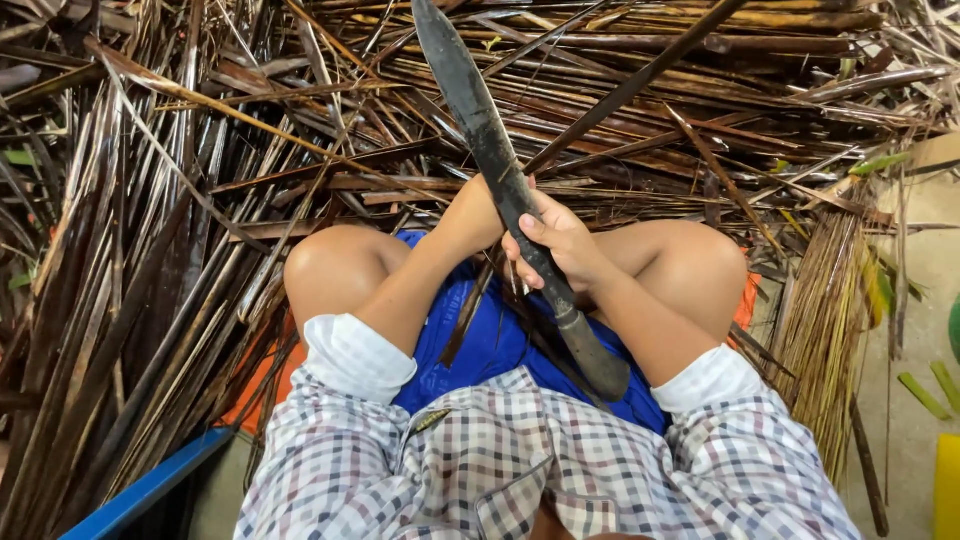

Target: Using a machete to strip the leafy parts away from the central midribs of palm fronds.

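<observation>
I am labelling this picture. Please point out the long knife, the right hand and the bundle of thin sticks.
long knife (470, 100), head view, on the flat of the blade.
right hand (560, 243), head view, on its back.
bundle of thin sticks (825, 310), head view, on its middle.

place: outdoor craft work spot, rural yard
evidence: heaped dried palm fronds (200, 200), bundle of stripped leaf ribs (825, 310), bare concrete ground (915, 300)

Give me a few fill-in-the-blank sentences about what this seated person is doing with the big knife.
1. The right hand grips the knife with its blade pointing ____.
2. The left hand sits partly hidden ____ the blade.
3. Dry brown ____ are piled around the knees.
4. The shirt has a ____ pattern.

Missing words: up; behind; leaves; checked
</observation>
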